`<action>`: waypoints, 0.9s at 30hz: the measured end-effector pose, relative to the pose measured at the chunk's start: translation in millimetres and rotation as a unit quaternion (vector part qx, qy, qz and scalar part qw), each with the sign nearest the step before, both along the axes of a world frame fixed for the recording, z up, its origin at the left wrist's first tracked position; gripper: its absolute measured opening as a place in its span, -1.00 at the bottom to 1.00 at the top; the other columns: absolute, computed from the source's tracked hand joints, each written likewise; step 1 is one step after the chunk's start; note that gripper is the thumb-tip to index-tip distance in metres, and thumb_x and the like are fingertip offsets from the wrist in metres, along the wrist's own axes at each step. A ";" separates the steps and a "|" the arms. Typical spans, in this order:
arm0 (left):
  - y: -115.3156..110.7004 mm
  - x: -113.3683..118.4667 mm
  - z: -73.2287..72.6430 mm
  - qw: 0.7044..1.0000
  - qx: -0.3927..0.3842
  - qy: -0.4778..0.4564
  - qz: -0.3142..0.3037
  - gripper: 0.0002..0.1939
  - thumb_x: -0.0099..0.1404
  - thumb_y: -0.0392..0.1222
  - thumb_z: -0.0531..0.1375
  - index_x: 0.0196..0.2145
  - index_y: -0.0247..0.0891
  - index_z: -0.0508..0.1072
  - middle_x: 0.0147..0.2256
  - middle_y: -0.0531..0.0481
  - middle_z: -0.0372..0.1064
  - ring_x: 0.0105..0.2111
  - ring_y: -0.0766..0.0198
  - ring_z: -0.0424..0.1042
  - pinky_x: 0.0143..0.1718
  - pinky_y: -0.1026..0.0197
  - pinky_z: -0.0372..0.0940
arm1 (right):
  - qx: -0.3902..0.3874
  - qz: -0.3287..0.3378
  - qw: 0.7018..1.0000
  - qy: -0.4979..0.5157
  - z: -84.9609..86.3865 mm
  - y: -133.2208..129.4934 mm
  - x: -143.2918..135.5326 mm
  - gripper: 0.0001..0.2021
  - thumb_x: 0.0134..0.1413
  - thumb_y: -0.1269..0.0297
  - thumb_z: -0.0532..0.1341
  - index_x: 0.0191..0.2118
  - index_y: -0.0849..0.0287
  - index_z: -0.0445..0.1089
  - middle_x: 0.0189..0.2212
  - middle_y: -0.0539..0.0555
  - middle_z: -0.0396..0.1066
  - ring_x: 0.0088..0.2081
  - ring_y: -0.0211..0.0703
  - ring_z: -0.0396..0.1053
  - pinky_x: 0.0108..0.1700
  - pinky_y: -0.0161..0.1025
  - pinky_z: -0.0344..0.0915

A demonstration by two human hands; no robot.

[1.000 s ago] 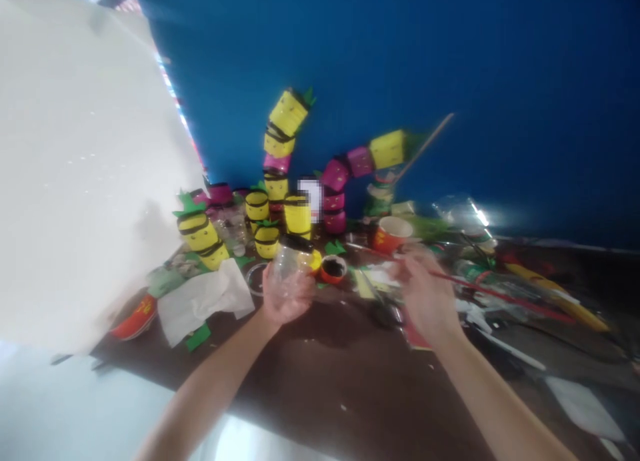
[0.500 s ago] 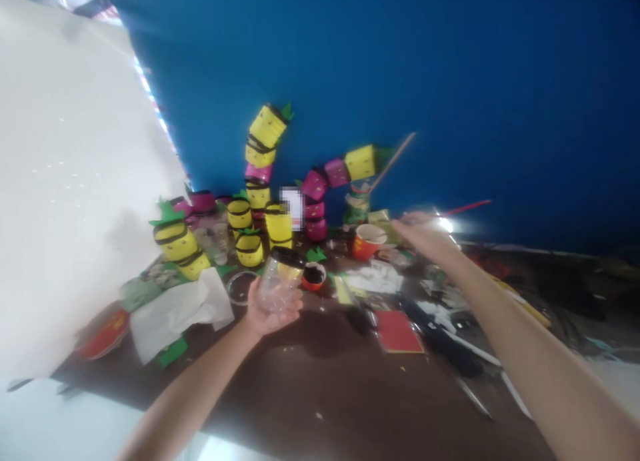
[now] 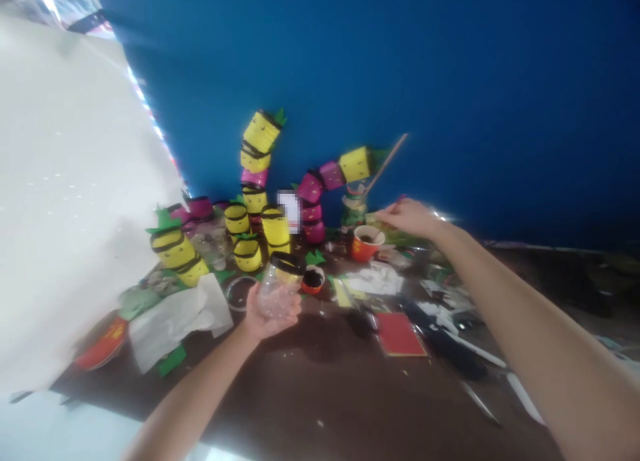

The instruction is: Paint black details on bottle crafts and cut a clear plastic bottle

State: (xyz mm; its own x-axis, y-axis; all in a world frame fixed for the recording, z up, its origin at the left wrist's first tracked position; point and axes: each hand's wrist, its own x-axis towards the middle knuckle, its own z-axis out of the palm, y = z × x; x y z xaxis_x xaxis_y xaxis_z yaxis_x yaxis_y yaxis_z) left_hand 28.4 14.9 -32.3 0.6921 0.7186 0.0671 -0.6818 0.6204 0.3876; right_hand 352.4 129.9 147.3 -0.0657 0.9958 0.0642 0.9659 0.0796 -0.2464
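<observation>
My left hand (image 3: 270, 312) is wrapped round a clear plastic jar (image 3: 276, 289) with a black band at its top, held tilted above the table. My right hand (image 3: 407, 216) is pinched shut beside a red paper cup (image 3: 364, 249) that has dark liquid inside. A thin stick, which looks like a paintbrush (image 3: 377, 235), slants from its fingers into the cup; most of the handle is hidden by the hand. Behind the jar stand yellow containers (image 3: 277, 231) with black bands. A small red cup (image 3: 313, 279) with something black inside sits right of the jar.
Curved stacks of yellow and magenta containers (image 3: 311, 188) lean at the blue wall. White crumpled tissue (image 3: 375, 278), a red square packet (image 3: 401, 334) and a white cloth (image 3: 183, 314) lie on the dark table (image 3: 300, 394). A long stick (image 3: 387, 161) rises from a jar at the back.
My right hand has moved left and slightly down, bringing the paintbrush to the red paper cup. The red handle seen sticking out to the right is now mostly hidden. My left hand still holds the jar.
</observation>
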 end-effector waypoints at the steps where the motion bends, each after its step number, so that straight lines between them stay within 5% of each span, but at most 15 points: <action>1: 0.1 0.2 0.1 1.000 0.001 0.000 -0.001 -0.26 0.04 0.29 0.14 -0.03 -0.41 0.36 -0.29 -0.18 0.37 -0.40 0.24 0.32 -0.37 0.20 0.18 | -0.016 0.002 1.000 0.001 3.4 0.4 0.1 -0.64 0.18 0.12 0.10 -0.45 0.24 0.52 -0.42 0.18 0.52 -0.30 -0.03 0.44 -0.21 -0.22 0.27; 27: 2.1 1.0 0.4 1.000 -0.003 -0.004 -0.022 -0.25 0.00 0.24 0.19 -0.03 -0.42 0.36 -0.30 -0.18 0.39 -0.41 0.24 0.34 -0.40 0.23 0.19 | -0.083 -0.045 0.995 0.044 16.5 -0.3 1.4 -0.62 0.26 0.11 0.01 -0.34 0.24 0.46 -0.25 0.22 0.55 -0.16 -0.01 0.48 -0.09 -0.20 0.32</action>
State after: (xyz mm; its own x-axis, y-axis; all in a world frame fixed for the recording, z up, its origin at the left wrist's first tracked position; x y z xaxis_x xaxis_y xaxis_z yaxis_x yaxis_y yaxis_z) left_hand 29.4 17.0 -31.9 0.7225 0.6878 0.0695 -0.6571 0.6520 0.3783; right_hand 353.8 129.5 163.7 0.0220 0.9947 -0.1003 0.9412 -0.0545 -0.3335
